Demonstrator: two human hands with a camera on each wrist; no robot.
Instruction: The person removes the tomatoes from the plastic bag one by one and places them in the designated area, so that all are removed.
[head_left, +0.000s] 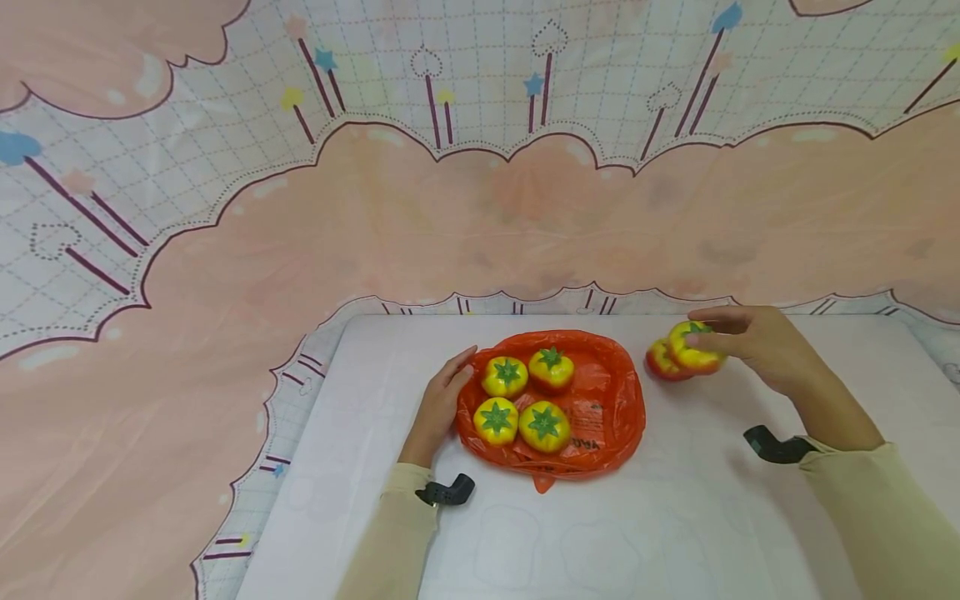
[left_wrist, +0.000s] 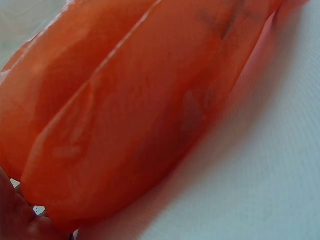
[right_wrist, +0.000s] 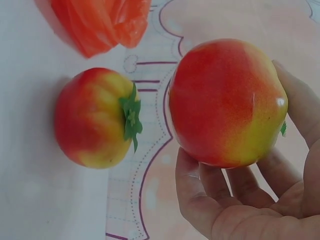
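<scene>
My right hand grips a red-and-yellow tomato with a green star-shaped calyx, thumb on one side and fingers curled round the other. Just beside and behind it, a second tomato rests on the white table. At the left side of a red plastic bag, my left hand touches the rim with its fingers fairly straight. The bag's rim is spread wide, and several tomatoes sit grouped in its left half. In the left wrist view the bag's side hides most of that hand.
The white table extends to a back edge, where a patterned pink and white cloth hangs. Black bands are worn on both wrists. A small red flap of the bag sticks out at the front.
</scene>
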